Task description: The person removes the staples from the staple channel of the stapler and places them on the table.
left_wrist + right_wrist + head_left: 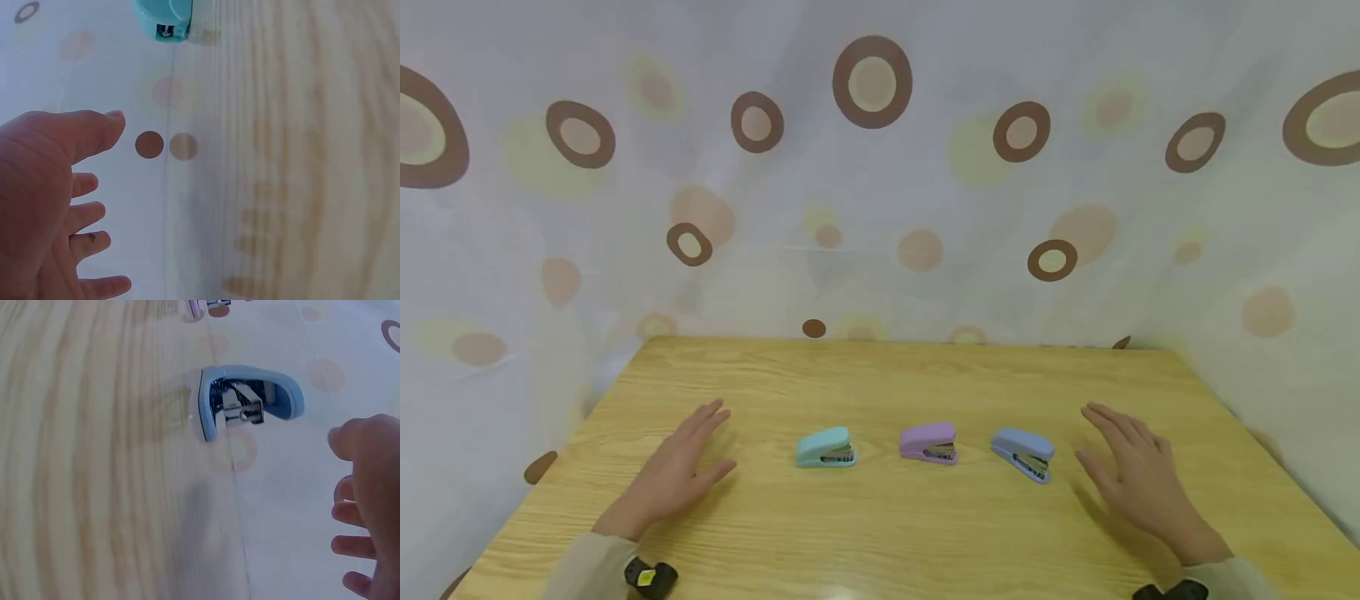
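Note:
Three small staplers lie in a row across the wooden table: a teal stapler (pixel 826 447) on the left, a purple stapler (pixel 928 442) in the middle and a blue stapler (pixel 1024 453) on the right, set at an angle. To the left of the teal one, my left hand (pixel 673 467) hovers with spread, relaxed fingers and holds nothing. My right hand (pixel 1131 471) is just right of the blue stapler, its fingers loose, touching nothing. In the right wrist view the blue stapler's (pixel 250 394) mouth faces the camera; the left wrist view catches one end of the teal stapler (pixel 165 19).
The wooden table (pixel 865 533) reaches back to a pale curtain (pixel 880 183) printed with brown and beige rings, which also runs along both sides. A black band sits on each wrist, the left one (pixel 651 577) with a yellow mark.

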{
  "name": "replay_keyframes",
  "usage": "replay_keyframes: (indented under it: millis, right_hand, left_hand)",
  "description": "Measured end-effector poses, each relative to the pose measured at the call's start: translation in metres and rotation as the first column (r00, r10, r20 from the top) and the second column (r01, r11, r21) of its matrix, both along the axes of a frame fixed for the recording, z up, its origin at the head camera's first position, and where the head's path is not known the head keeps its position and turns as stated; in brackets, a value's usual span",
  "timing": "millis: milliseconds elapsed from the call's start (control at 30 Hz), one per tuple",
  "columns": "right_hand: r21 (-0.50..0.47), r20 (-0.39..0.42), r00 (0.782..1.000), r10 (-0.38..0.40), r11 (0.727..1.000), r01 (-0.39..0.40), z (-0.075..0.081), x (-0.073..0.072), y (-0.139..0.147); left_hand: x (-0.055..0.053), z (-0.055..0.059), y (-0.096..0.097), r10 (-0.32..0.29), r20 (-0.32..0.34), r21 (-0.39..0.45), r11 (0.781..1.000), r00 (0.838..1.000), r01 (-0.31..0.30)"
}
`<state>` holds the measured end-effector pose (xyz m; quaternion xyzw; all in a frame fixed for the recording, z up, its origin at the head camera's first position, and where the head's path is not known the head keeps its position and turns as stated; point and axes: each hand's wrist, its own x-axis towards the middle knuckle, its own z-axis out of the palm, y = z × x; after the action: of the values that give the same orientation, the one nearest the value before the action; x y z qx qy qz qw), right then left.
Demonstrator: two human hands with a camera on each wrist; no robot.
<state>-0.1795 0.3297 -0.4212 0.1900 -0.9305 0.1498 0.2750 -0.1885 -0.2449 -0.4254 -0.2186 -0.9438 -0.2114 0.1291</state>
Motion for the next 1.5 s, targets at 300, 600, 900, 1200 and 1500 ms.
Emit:
replay_keyframes:
  millis: [300,600,900,1200,1500]
  right_hand:
    - [-0.051,-0.156,0.987,0.044,0.997,-0.053,-0.004,-0.004,-0.021]
    - [-0.026,-0.204,0.971,0.126,0.991,-0.135,-0.003,-0.022,-0.048]
    - [-0.013,-0.272,0.944,0.186,0.98,-0.196,-0.004,-0.032,-0.072]
    - [-0.02,-0.274,0.917,0.29,0.951,-0.307,-0.005,-0.039,-0.105]
    - [-0.031,-0.252,0.911,0.328,0.938,-0.346,-0.003,-0.044,-0.129]
  left_hand:
    - [-0.011,0.001,0.022,-0.051,-0.004,-0.02,0.999,0.999,0.051]
    - [-0.008,-0.001,0.032,-0.061,0.008,0.004,0.998,0.998,0.061]
    - [-0.012,-0.005,0.046,-0.094,0.027,0.019,0.995,0.995,0.094]
    - [-0.017,-0.002,0.061,-0.115,0.115,0.056,0.992,0.987,0.109]
    - [-0.024,-0.004,0.077,-0.143,0.115,0.054,0.989,0.983,0.137]
